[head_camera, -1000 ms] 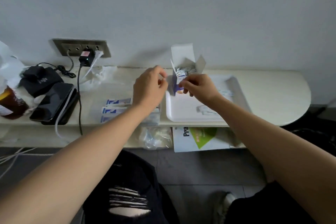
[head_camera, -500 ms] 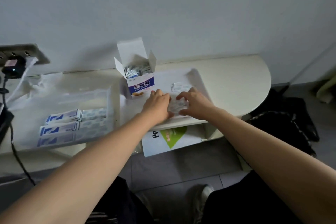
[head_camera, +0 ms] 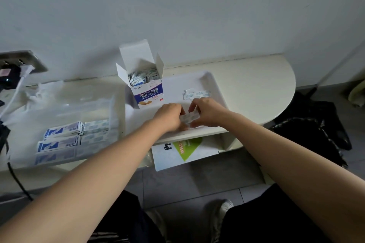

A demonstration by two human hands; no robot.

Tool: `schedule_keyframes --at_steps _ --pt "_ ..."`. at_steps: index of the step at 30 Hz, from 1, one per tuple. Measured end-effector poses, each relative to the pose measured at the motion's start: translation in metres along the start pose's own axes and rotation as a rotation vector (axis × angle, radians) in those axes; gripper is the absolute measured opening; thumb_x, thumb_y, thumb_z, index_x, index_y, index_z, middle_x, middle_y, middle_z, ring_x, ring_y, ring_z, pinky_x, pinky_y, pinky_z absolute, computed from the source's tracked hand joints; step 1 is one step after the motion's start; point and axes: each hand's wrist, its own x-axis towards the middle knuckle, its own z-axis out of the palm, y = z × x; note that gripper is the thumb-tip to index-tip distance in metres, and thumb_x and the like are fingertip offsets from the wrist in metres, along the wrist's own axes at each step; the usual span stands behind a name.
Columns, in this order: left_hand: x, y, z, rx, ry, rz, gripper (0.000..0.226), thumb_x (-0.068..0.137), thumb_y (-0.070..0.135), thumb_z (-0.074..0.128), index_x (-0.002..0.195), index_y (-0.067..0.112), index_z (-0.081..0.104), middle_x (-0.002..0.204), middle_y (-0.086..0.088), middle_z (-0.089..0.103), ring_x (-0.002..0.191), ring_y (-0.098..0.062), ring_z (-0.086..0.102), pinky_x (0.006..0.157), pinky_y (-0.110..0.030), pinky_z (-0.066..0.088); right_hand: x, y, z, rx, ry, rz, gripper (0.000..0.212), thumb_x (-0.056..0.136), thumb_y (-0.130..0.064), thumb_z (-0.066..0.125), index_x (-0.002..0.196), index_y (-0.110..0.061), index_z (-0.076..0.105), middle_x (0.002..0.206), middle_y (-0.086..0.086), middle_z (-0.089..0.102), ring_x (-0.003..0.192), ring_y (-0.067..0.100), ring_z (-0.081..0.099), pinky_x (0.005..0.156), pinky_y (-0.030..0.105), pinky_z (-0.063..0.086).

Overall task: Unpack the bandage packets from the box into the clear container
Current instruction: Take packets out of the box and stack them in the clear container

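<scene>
An open white and blue bandage box [head_camera: 147, 87] stands upright at the back left of a white tray [head_camera: 214, 83], its flaps up and several packets showing inside. My left hand [head_camera: 169, 115] and my right hand [head_camera: 205, 111] meet over the tray's front part and together pinch a small stack of bandage packets [head_camera: 189, 117] between them. A few loose packets [head_camera: 196, 93] lie flat on the tray just behind my right hand. The clear container [head_camera: 65, 108] sits on the left of the shelf with rows of blue and white packets [head_camera: 63, 137] in it.
The cream shelf [head_camera: 256, 89] runs along a white wall and ends in a rounded right edge. A wall socket with a plug and cables [head_camera: 11, 71] is at far left. A white and green booklet [head_camera: 183, 152] lies below the tray. Dark bags [head_camera: 316, 124] sit on the floor at right.
My hands left the box top and came down to the front of the tray, where they now hold packets together. The view has swung right, away from the socket.
</scene>
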Motion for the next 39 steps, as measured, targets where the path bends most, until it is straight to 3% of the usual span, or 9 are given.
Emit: schedule_keyframes --at_steps 4,10,15,19,25,28,32,36,39 --pt "-0.001 0.001 0.000 -0.008 0.037 0.016 0.038 0.081 0.032 0.073 0.113 0.016 0.060 0.118 -0.009 0.056 0.107 -0.026 0.054 0.084 -0.031 0.043 -0.004 0.001 -0.001 -0.015 0.010 -0.017 0.031 0.076 -0.030 0.073 0.102 -0.015 0.066 0.093 0.000 0.052 0.086 0.018 0.051 0.072 0.028 0.042" --pt "-0.011 -0.005 -0.004 -0.131 0.101 0.048 0.027 0.078 0.025 0.075 0.100 0.022 0.059 0.099 0.000 0.065 0.090 -0.018 0.058 0.073 -0.030 0.046 -0.004 -0.003 -0.004 0.035 0.115 -0.035 0.011 0.075 -0.023 0.073 0.084 -0.022 0.067 0.093 0.001 0.068 0.087 0.019 0.060 0.074 0.035 0.049" --pt "-0.015 -0.016 -0.008 -0.092 0.293 0.042 0.010 0.082 0.022 0.066 0.092 0.023 0.067 0.098 -0.003 0.061 0.092 -0.024 0.058 0.071 -0.031 0.044 -0.003 -0.008 -0.006 -0.003 0.179 -0.062 0.015 0.075 -0.021 0.075 0.088 -0.022 0.068 0.092 -0.002 0.062 0.089 0.017 0.057 0.074 0.032 0.048" --pt "-0.016 -0.028 -0.002 -0.068 0.254 0.018 0.017 0.086 0.025 0.065 0.102 0.020 0.066 0.107 -0.007 0.052 0.097 -0.026 0.054 0.079 -0.036 0.049 -0.005 0.006 -0.001 -0.032 0.134 0.026 0.033 0.072 -0.024 0.077 0.102 -0.020 0.065 0.098 -0.002 0.049 0.089 0.018 0.052 0.080 0.030 0.047" --pt "-0.017 -0.027 0.000 -0.149 0.270 0.022 0.015 0.083 0.022 0.068 0.098 0.018 0.068 0.097 -0.004 0.049 0.090 -0.024 0.054 0.068 -0.026 0.033 -0.006 0.010 0.003 0.103 0.128 0.052 0.017 0.078 -0.011 0.067 0.095 -0.014 0.068 0.087 -0.001 0.060 0.078 0.016 0.056 0.061 0.022 0.042" --pt "-0.016 -0.019 0.001 -0.178 0.271 0.035 0.011 0.085 0.019 0.067 0.096 0.020 0.067 0.096 -0.003 0.048 0.085 -0.020 0.053 0.070 -0.025 0.034 -0.006 0.003 0.004 0.218 0.123 0.031 0.015 0.076 -0.009 0.072 0.089 -0.016 0.067 0.086 -0.001 0.063 0.068 0.009 0.054 0.056 0.014 0.042" --pt "-0.015 -0.016 0.005 -0.173 0.267 0.049 0.010 0.085 0.017 0.064 0.093 0.021 0.067 0.095 -0.003 0.053 0.087 -0.022 0.056 0.070 -0.026 0.036 -0.008 0.006 0.007 0.235 0.140 0.028 0.012 0.076 -0.008 0.069 0.085 -0.015 0.068 0.083 0.002 0.065 0.067 0.012 0.055 0.053 0.015 0.043" --pt "-0.013 -0.018 0.005 -0.164 0.249 0.059 0.008 0.085 0.021 0.064 0.092 0.022 0.066 0.096 -0.001 0.067 0.091 -0.022 0.060 0.075 -0.031 0.048 -0.007 0.013 0.005 0.205 0.128 0.021 0.011 0.078 -0.009 0.068 0.086 -0.016 0.072 0.079 -0.001 0.065 0.064 0.006 0.052 0.055 0.015 0.042" --pt "-0.009 -0.019 0.001 -0.118 0.246 0.067 0.013 0.087 0.025 0.062 0.099 0.019 0.064 0.098 -0.002 0.066 0.090 -0.024 0.059 0.071 -0.031 0.047 -0.001 0.018 -0.001 0.237 0.157 -0.006 0.012 0.082 -0.013 0.066 0.092 -0.017 0.072 0.082 -0.006 0.064 0.066 0.001 0.051 0.066 0.019 0.042"
